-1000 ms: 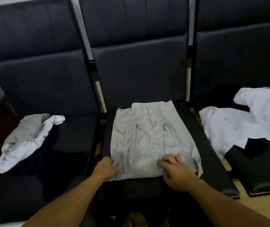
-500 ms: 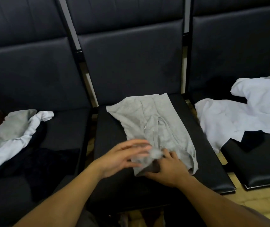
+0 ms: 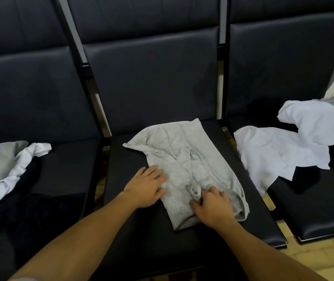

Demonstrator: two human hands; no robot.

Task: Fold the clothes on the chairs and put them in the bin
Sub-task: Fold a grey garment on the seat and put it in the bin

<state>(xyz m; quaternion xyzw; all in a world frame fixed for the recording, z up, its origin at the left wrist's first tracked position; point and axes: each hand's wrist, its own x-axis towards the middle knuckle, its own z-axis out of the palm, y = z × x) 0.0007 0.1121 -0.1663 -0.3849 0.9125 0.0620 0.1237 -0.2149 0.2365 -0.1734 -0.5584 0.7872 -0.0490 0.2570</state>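
A light grey tank top (image 3: 184,159) lies partly folded on the middle black chair (image 3: 137,230), its left side turned over to the right. My left hand (image 3: 145,187) presses flat on the folded left edge with straight fingers. My right hand (image 3: 212,205) rests on the lower part of the top, its fingers curled on a bunch of the fabric near the straps. No bin is in view.
On the left chair (image 3: 60,159) lies a heap of grey and white clothes (image 3: 10,165) over dark garments (image 3: 30,209). The right chair (image 3: 324,216) holds white clothes (image 3: 279,155), a grey piece and something black. Tiled floor (image 3: 314,258) shows at the bottom right.
The grey top's left side has been folded over to the right. My left hand swept across it and now presses its left edge; my right hand stayed low on the fabric.
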